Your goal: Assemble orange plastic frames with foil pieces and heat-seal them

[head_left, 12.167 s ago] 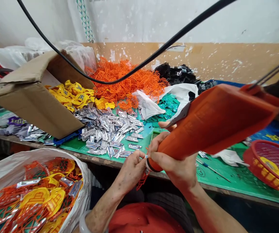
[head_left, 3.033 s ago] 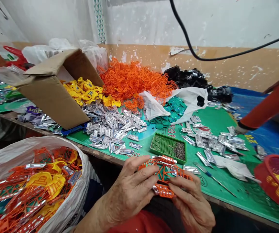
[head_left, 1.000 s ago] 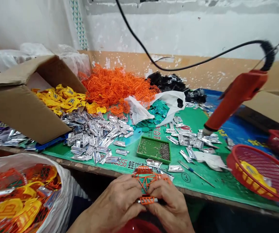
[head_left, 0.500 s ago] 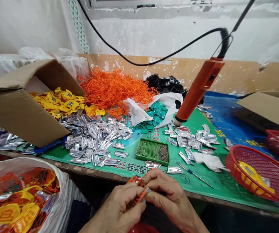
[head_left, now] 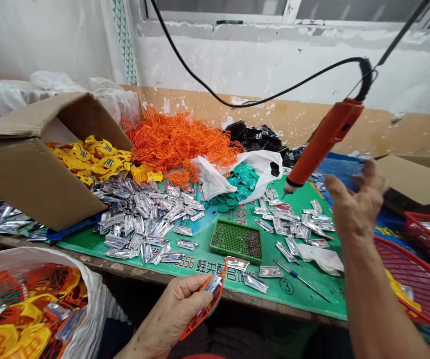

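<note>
My left hand (head_left: 177,306) is closed on an orange plastic frame (head_left: 192,326) at the table's front edge. A shiny silver piece (head_left: 214,284) sits against the frame, by my thumb. My right hand (head_left: 359,199) is raised at the right, fingers apart and nothing in it. Just left of it hangs an orange electric screwdriver (head_left: 322,142), tilted, its tip pointing down and left; hand and tool are apart. Below the tool, a green tray (head_left: 233,234) holds many small screws (head_left: 254,243) at its right end.
Silver pieces (head_left: 140,224) lie heaped left of the tray. Behind are orange frames (head_left: 177,139), teal pieces (head_left: 243,179) and a cardboard box (head_left: 24,179) with yellow parts. A white sack (head_left: 99,299) stands front left, a red basket (head_left: 424,279) right. A thin screwdriver (head_left: 301,279) lies near the front edge.
My right hand has let go of the orange frame and moved up and right toward the hanging screwdriver. My left hand keeps the frame. Another silver piece lies near the front edge.
</note>
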Demonstrator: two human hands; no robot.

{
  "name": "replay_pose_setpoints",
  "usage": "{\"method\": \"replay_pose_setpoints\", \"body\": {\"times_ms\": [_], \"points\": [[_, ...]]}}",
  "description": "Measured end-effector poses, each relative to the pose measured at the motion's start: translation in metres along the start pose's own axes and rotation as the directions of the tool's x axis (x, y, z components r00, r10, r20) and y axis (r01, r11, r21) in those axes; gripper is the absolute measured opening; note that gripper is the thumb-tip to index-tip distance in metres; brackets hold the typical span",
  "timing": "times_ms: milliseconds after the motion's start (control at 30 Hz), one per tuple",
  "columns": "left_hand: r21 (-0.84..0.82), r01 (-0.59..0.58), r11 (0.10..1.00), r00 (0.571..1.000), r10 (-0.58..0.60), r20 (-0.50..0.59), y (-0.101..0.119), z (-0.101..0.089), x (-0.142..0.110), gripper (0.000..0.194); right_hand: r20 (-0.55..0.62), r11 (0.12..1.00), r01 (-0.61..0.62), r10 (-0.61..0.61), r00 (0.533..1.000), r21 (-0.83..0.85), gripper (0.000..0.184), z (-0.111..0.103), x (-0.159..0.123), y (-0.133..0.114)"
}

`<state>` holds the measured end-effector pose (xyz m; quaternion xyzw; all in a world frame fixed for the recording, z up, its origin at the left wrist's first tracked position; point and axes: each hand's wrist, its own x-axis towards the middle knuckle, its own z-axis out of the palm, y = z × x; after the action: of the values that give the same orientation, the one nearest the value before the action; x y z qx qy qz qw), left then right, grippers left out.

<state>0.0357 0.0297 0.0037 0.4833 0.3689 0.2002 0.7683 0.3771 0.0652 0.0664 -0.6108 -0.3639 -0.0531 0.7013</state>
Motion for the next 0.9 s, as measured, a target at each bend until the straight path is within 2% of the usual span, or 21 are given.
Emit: {"method": "replay_pose_setpoints", "body": {"times_ms": [100, 200, 333, 467, 667, 900], "points": [[-0.002, -0.013, 1.000, 0.999, 0.013, -0.038, -0.004, -0.001, 0.003, 0.036, 0.167, 0.972, -0.077, 0.040, 0.985, 0.221, 0.054, 0.022, 0.032, 0.004], [0.068, -0.074, 0.995, 0.992, 0.081, -0.094, -0.006, -0.005, 0.005, 0.036, 0.258, 0.929, -0.163, 0.076, 0.963, 0.331, 0.040, 0.039, 0.041, 0.004], [0.165, -0.106, 0.980, 0.982, 0.130, -0.138, -0.008, -0.008, 0.008, 0.037, 0.352, 0.885, -0.309, 0.181, 0.918, 0.350, 0.041, 0.049, 0.026, -0.002], [0.139, -0.080, 0.987, 0.989, 0.096, -0.110, -0.011, -0.008, 0.013, 0.036, 0.438, 0.863, -0.408, 0.256, 0.862, 0.298, 0.043, 0.062, -0.013, -0.015], [0.065, -0.050, 0.997, 0.996, 0.054, -0.069, -0.006, -0.008, 0.015, 0.037, 0.445, 0.818, -0.446, 0.268, 0.855, 0.363, 0.051, 0.088, -0.066, -0.028], [0.020, -0.021, 1.000, 0.997, 0.023, -0.076, -0.003, -0.009, 0.018, 0.035, 0.343, 0.809, -0.415, 0.284, 0.896, 0.416, 0.055, 0.109, -0.081, -0.014]]}}
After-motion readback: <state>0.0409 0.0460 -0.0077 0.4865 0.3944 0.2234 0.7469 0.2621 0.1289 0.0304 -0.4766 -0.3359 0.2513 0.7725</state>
